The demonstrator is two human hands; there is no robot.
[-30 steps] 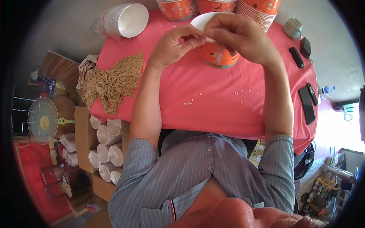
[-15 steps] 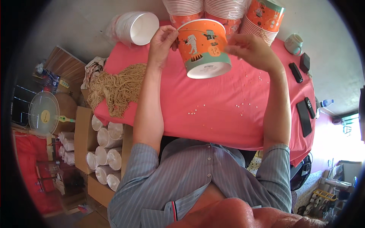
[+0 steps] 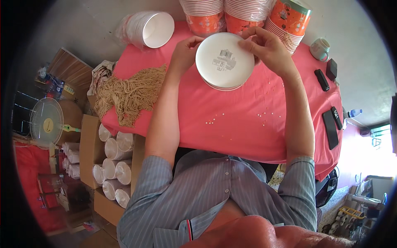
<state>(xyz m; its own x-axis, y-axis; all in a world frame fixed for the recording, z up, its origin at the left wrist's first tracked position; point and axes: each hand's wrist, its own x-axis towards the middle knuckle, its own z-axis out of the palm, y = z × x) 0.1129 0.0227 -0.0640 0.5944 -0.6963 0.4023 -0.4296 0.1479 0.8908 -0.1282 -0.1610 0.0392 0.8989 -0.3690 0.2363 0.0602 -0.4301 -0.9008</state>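
Observation:
A paper bucket hangs over the far part of the pink-covered table, its round white base turned toward me. Its printed side is out of sight. At its left rim, my left hand has curled fingers partly hidden behind the bucket. My right hand grips the upper right edge, thumb on the base side and fingers bent above it. Whether a cord runs between the hands behind the bucket cannot be seen. To the left on the table lies a heap of beige cords.
Stacks of orange buckets stand at the back, with another stack right. White nested buckets lie back left. A mug and black devices line the right edge. Small white bits are scattered. A cardboard box holds wrapped stacks.
The bucket has turned from showing its orange printed side to showing its white base. My right hand has closed in onto its edge; the cord along the rim is now hidden.

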